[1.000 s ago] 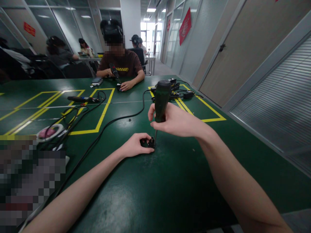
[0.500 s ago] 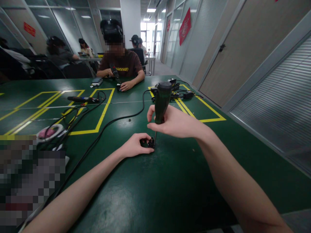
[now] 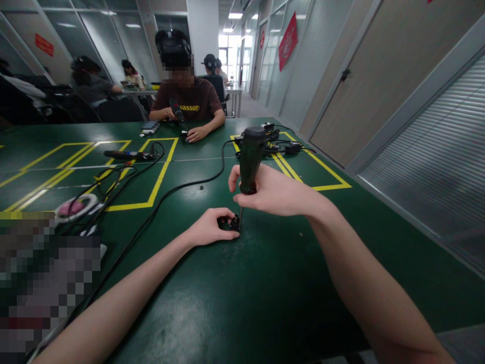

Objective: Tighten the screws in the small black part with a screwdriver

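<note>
As the left hand [image 3: 209,227] pinches the small black part [image 3: 235,224], the right hand [image 3: 278,190] clasps a near-upright screwdriver [image 3: 251,159], apparently screwing, any further turn needing steadiness!

A right hand [image 3: 275,189] grips a near-upright screwdriver [image 3: 251,161], its shaft [image 3: 241,215] reaching down beside a small black part [image 3: 235,223] that the left hand [image 3: 211,227] holds between thumb [image 3: 229,235] and fingers [image 3: 223,212] on a green table [image 3: 288,293]. Across the table, a co-worker [image 3: 185,95] in a brown T-shirt [image 3: 207,97] holds a second driver [image 3: 176,109], while a black cable [image 3: 182,186] snakes past outlines of yellow tape [image 3: 163,173].
</note>
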`<state>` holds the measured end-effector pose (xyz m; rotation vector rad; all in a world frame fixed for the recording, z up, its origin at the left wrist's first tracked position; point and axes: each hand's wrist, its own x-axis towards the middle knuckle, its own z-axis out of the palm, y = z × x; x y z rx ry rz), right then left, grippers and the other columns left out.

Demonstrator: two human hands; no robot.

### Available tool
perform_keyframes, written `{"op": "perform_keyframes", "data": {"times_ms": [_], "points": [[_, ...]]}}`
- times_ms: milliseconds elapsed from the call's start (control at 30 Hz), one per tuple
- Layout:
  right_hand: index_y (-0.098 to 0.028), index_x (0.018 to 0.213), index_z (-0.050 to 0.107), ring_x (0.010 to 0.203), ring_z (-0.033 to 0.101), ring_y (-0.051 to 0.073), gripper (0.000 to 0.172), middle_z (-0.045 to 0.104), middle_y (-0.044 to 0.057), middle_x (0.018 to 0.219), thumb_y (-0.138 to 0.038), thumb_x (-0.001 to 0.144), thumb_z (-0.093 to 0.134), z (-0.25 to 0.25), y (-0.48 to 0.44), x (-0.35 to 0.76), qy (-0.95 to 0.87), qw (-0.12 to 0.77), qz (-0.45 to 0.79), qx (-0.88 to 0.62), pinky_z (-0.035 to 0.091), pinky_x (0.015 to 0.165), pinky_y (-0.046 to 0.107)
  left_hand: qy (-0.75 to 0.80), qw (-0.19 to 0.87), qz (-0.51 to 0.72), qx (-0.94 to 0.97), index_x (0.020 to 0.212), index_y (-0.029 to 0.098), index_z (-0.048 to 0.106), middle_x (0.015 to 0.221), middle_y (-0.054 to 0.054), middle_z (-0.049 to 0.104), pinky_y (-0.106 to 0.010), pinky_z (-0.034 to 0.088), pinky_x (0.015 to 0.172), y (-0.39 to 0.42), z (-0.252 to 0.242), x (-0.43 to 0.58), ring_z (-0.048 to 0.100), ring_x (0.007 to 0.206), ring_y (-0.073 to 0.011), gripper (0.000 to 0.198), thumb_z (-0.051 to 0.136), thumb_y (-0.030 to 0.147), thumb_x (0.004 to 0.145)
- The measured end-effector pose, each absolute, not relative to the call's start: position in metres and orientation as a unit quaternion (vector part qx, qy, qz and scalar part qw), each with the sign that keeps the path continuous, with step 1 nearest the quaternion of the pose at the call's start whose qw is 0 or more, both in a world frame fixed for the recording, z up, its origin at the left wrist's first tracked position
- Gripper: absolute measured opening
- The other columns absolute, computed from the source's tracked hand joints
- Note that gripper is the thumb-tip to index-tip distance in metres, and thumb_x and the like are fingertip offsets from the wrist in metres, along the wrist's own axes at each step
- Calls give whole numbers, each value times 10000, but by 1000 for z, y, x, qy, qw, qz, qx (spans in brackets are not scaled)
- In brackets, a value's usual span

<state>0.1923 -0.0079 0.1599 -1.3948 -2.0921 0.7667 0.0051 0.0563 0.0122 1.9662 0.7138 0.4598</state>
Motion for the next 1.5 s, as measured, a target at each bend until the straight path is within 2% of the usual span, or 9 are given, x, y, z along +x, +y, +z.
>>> {"op": "perform_keyframes", "data": {"times_ms": [367,633,1267,1500], "points": [[-189,824,599,664,514,133,89,589,-34,750,-132,758,618,155,-6,192,-774,269,285,-497,391,626,269,292,482,185,805,967,142,745,900,-35,737,-315,513,821,56,12,5,646,840,-193,307,804,327,729],[-193,856,598,662,496,139,176,588,-28,765,-108,702,597,157,-7,193,-772,260,290,-502,382,619,274,292,477,188,808,962,153,744,894,-28,739,-316,504,826,56,12,5,646,845,-194,297,799,326,727],[-201,844,595,645,490,129,228,583,-45,760,-121,637,647,158,-6,193,-764,252,282,-523,363,591,267,288,481,191,806,965,149,741,925,-45,755,-346,517,885,57,10,6,674,893,-219,308,800,336,727],[-193,772,583,643,498,126,102,570,-45,716,-110,735,631,156,-4,191,-769,262,278,-511,381,607,267,291,479,189,806,952,149,742,879,-30,735,-310,508,809,56,10,5,646,831,-192,292,801,328,728]]}}
